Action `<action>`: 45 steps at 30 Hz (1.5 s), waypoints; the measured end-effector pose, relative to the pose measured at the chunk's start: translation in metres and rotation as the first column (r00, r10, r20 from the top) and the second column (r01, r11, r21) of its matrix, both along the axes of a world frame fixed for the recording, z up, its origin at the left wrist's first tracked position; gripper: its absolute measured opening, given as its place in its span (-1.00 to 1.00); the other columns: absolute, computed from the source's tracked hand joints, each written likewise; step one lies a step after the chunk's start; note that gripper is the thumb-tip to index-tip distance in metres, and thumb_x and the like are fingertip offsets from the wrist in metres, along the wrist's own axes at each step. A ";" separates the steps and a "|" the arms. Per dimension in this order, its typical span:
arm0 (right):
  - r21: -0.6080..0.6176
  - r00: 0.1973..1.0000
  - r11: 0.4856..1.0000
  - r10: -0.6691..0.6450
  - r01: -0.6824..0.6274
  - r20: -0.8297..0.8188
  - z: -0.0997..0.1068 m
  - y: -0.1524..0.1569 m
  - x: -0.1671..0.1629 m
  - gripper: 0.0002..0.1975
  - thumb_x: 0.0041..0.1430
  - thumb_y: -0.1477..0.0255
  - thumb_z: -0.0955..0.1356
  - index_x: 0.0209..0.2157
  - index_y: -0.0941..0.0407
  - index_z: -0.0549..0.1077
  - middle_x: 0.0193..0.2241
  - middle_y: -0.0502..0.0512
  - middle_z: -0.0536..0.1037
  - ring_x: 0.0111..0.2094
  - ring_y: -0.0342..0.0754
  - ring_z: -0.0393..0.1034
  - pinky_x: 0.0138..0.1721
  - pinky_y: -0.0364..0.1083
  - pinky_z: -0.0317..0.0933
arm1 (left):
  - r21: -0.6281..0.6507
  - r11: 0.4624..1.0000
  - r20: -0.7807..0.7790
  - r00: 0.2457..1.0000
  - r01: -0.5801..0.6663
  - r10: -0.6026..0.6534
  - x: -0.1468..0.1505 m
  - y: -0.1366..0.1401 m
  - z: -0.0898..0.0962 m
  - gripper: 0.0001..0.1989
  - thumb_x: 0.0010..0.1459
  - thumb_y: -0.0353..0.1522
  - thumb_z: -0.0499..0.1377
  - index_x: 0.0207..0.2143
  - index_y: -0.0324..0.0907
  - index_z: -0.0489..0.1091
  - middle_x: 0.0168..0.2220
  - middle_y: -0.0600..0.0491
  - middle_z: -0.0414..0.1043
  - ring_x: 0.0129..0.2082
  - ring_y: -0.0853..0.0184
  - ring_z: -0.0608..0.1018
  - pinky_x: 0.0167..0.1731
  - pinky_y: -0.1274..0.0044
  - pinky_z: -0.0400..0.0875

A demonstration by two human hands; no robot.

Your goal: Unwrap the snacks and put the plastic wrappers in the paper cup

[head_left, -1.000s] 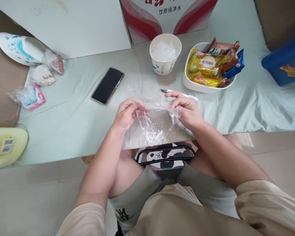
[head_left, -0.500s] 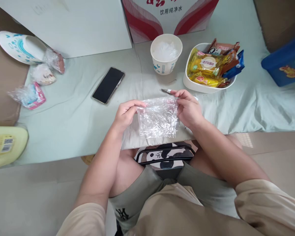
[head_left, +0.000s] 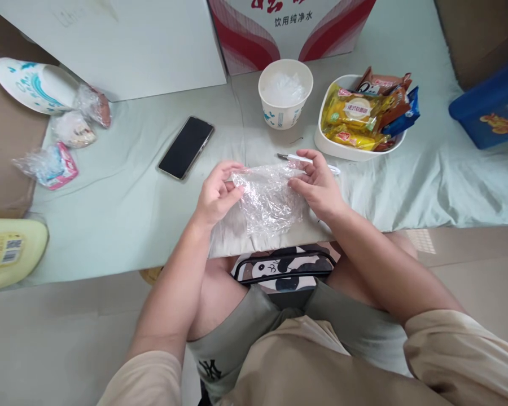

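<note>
A crinkled clear plastic bag [head_left: 273, 203] is stretched between my two hands over the front edge of the table. My left hand [head_left: 218, 194] pinches its upper left corner between thumb and fingers. At the upper right side, my right hand [head_left: 319, 189] grips the bag, thumb in front. Just behind the right fingers lies a white-handled tool with a thin metal tip [head_left: 332, 168], partly covered by that hand. A white object beneath my right wrist is mostly hidden.
A phone [head_left: 186, 148] lies left of my hands. Behind stand a paper cup [head_left: 283, 115] with crumpled plastic and a white tub [head_left: 342, 145] of wrapped snacks. Several wrapped items, including a pink-and-blue one [head_left: 63, 166], lie at left near a yellow-green bottle [head_left: 14, 248].
My left fingers have lifted and spread at the bag's corner. My right thumb has come round to the front, and more of the white-handled tool shows. The bag's shape has shifted.
</note>
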State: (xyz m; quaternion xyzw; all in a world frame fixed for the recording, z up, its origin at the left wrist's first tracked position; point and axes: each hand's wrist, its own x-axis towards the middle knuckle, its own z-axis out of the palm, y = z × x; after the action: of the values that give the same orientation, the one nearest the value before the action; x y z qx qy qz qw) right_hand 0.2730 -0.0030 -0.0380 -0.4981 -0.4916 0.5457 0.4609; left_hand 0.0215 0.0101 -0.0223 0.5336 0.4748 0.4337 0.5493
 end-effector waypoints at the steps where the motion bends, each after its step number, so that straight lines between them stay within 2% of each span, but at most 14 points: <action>1: 0.010 1.000 1.000 -0.024 0.024 0.004 0.000 0.000 0.000 -0.43 0.14 0.31 0.48 0.14 -0.12 0.25 0.00 0.07 0.44 -0.24 -0.09 0.47 -0.19 -0.03 0.47 | -0.057 0.998 0.042 0.999 0.004 -0.002 0.001 0.001 0.001 -0.37 -0.08 -0.13 0.48 0.06 0.00 0.45 -0.03 -0.03 0.59 -0.22 0.23 0.65 -0.32 0.48 0.50; 3: 0.026 0.997 0.997 -0.078 0.078 0.005 0.001 0.001 0.000 -0.38 0.13 0.24 0.49 0.18 -0.12 0.24 0.01 0.09 0.45 -0.19 -0.05 0.50 -0.12 0.00 0.49 | -0.206 0.975 0.123 0.991 0.081 -0.056 0.003 0.002 0.003 -0.24 -0.11 -0.06 0.51 0.13 0.01 0.37 -0.11 -0.02 0.62 -0.26 0.23 0.67 -0.29 0.47 0.53; 6: 0.034 0.991 0.991 -0.128 0.129 -0.024 0.000 0.002 -0.001 -0.27 0.11 0.14 0.51 0.26 -0.15 0.20 0.07 0.11 0.44 -0.06 0.02 0.52 -0.02 0.05 0.50 | -0.363 0.908 0.176 0.972 0.212 -0.157 0.008 0.003 0.007 -0.32 -0.14 -0.07 0.53 -0.01 -0.14 0.45 -0.24 -0.05 0.64 -0.28 0.20 0.69 -0.28 0.47 0.55; 10: -0.029 0.989 0.993 -0.115 0.113 -0.088 -0.005 0.002 -0.001 -0.25 0.10 0.06 0.51 0.26 -0.12 0.23 0.18 0.18 0.40 0.16 0.11 0.44 0.04 0.10 0.50 | -0.307 0.942 0.164 0.983 0.134 -0.086 0.012 0.003 0.008 -0.51 -0.20 -0.19 0.57 -0.25 -0.20 0.53 -0.33 0.02 0.64 -0.34 0.31 0.68 -0.31 0.55 0.55; 14: -0.141 0.990 0.989 -0.056 0.037 -0.130 -0.004 0.002 -0.004 -0.36 0.10 0.06 0.50 0.16 -0.03 0.35 0.20 0.22 0.43 0.26 0.13 0.36 0.14 0.12 0.45 | -0.224 0.972 0.186 0.982 0.074 -0.031 0.010 0.003 0.008 -0.60 -0.18 -0.21 0.56 -0.34 -0.17 0.52 -0.39 0.07 0.62 -0.40 0.35 0.65 -0.39 0.57 0.55; 17: -0.170 0.981 0.984 0.025 -0.058 -0.192 0.004 0.000 -0.006 -0.40 0.05 0.09 0.53 0.08 -0.01 0.41 0.15 0.20 0.50 0.19 0.11 0.42 0.21 0.14 0.41 | -0.215 0.972 0.204 0.978 0.090 -0.046 0.006 0.002 0.010 -0.62 -0.17 -0.19 0.55 -0.37 -0.14 0.50 -0.42 0.08 0.61 -0.44 0.33 0.64 -0.43 0.53 0.55; 21: -0.184 0.955 0.956 0.183 -0.228 -0.231 0.013 -0.004 -0.010 -0.51 0.00 0.11 0.55 -0.08 0.02 0.48 -0.09 0.13 0.62 -0.04 0.08 0.54 0.04 0.13 0.49 | -0.223 0.968 0.227 0.972 0.116 -0.064 0.006 0.000 0.013 -0.62 -0.18 -0.17 0.54 -0.40 -0.12 0.49 -0.43 0.09 0.60 -0.44 0.31 0.63 -0.38 0.49 0.59; 25: -0.200 0.982 0.962 0.175 -0.186 -0.074 0.014 -0.005 -0.010 -0.77 0.08 0.26 0.50 -0.32 0.09 0.51 -0.32 0.11 0.61 -0.29 -0.01 0.52 -0.15 0.05 0.49 | -0.218 0.973 0.157 0.987 0.070 -0.036 0.008 0.001 0.010 -0.62 -0.09 -0.16 0.50 -0.29 -0.12 0.48 -0.39 0.09 0.63 -0.43 0.31 0.66 -0.38 0.51 0.58; 28: -0.230 0.984 0.956 0.177 -0.181 -0.038 0.014 -0.003 -0.008 -0.85 0.16 0.30 0.44 -0.33 0.09 0.53 -0.39 0.13 0.60 -0.37 -0.02 0.49 -0.26 0.04 0.47 | -0.223 0.971 0.021 0.996 0.084 -0.082 0.005 0.002 0.006 -0.64 0.02 -0.18 0.42 -0.17 -0.12 0.49 -0.42 0.08 0.64 -0.47 0.32 0.65 -0.46 0.55 0.52; 33: -0.198 0.967 0.947 0.251 -0.253 -0.036 0.014 -0.005 -0.005 -0.79 0.19 0.23 0.44 -0.36 0.06 0.44 -0.55 0.04 0.50 -0.53 -0.07 0.37 -0.47 -0.02 0.35 | -0.222 0.969 0.015 0.994 0.107 -0.107 0.000 0.000 0.006 -0.68 0.07 -0.20 0.35 -0.14 -0.12 0.51 -0.58 0.14 0.52 -0.64 0.34 0.55 -0.63 0.56 0.40; 37: -0.114 0.951 0.967 0.198 -0.229 -0.236 0.017 -0.010 -0.007 -0.72 0.16 0.20 0.46 -0.16 -0.01 0.39 -0.63 -0.16 0.34 -0.64 -0.16 0.19 -0.60 -0.14 0.11 | -0.236 0.969 0.185 0.983 0.066 -0.022 0.000 0.000 0.014 -0.77 0.00 -0.28 0.34 -0.26 -0.10 0.48 -0.67 0.21 0.39 -0.75 0.38 0.43 -0.72 0.57 0.31; 39: -0.098 0.924 0.965 0.200 -0.243 -0.327 0.020 -0.010 -0.008 -0.75 0.13 0.21 0.45 -0.21 0.01 0.42 -0.61 -0.13 0.36 -0.63 -0.17 0.20 -0.60 -0.15 0.08 | -0.231 0.969 0.265 0.964 0.088 -0.025 0.001 0.002 0.018 -0.85 -0.05 -0.30 0.32 -0.42 -0.13 0.44 -0.68 0.19 0.34 -0.75 0.40 0.40 -0.74 0.58 0.29; 42: -0.113 0.883 0.948 0.229 -0.299 -0.410 0.021 -0.008 -0.006 -0.78 0.07 0.22 0.41 -0.36 0.07 0.43 -0.56 -0.03 0.42 -0.58 -0.13 0.28 -0.57 -0.13 0.15 | -0.208 0.968 0.317 0.946 0.140 -0.069 0.001 0.005 0.021 -0.78 -0.04 -0.22 0.29 -0.54 -0.18 0.41 -0.62 0.10 0.37 -0.67 0.40 0.45 -0.69 0.57 0.34; 45: -0.112 0.878 0.936 0.266 -0.334 -0.397 0.020 -0.005 -0.003 -0.60 0.13 0.02 0.31 -0.39 0.10 0.46 -0.52 0.06 0.44 -0.54 -0.08 0.31 -0.52 -0.08 0.21 | -0.170 0.977 0.263 0.962 0.125 -0.077 -0.001 0.007 0.018 -0.74 -0.03 -0.19 0.30 -0.53 -0.21 0.45 -0.57 0.08 0.39 -0.63 0.46 0.42 -0.66 0.62 0.28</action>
State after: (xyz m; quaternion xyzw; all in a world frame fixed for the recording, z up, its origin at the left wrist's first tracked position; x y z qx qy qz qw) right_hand 0.2698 -0.0084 -0.0176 -0.3408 -0.4153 0.7373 0.4095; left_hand 0.0203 0.0167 -0.0047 0.4435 0.4104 0.4239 0.6746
